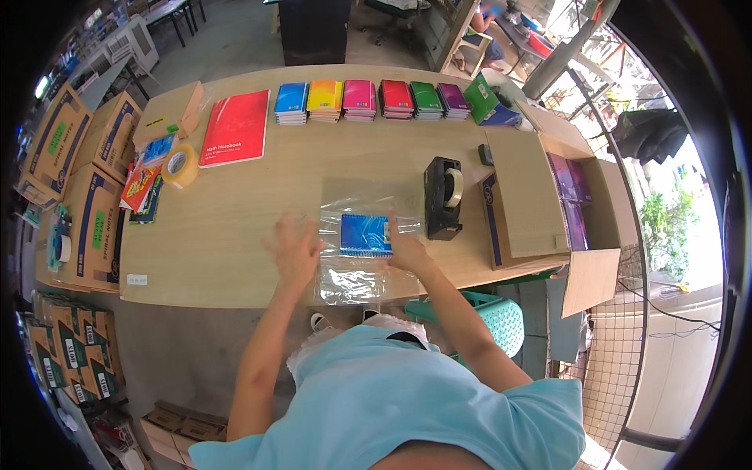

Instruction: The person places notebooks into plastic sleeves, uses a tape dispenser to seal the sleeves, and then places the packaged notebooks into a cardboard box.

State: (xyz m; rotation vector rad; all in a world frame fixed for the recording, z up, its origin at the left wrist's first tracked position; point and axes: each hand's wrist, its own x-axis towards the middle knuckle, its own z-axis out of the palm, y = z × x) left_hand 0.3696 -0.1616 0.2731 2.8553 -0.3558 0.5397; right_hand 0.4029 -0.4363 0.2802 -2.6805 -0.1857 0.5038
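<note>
A small blue spiral notebook (365, 236) lies on a sheet of clear plastic (348, 283) near the table's front edge, its wire binding toward me. Whether more notebooks lie under it, I cannot tell. My left hand (294, 252) is just left of the notebook, fingers spread and slightly blurred, beside the plastic's left edge. My right hand (407, 251) rests against the notebook's right edge, its index finger stretched out along it; the other fingers are partly hidden. Right of that hand stands a black tape dispenser (443, 199) with a roll of tape.
Stacks of small notebooks in several colours, one yellow (324, 97), line the table's far side. A large red notebook (235, 129) and a tape roll (181, 166) lie left. An open carton (526, 196) with purple notebooks stands right. Closed cartons (94, 227) stand left; a green stool (493, 321) is below.
</note>
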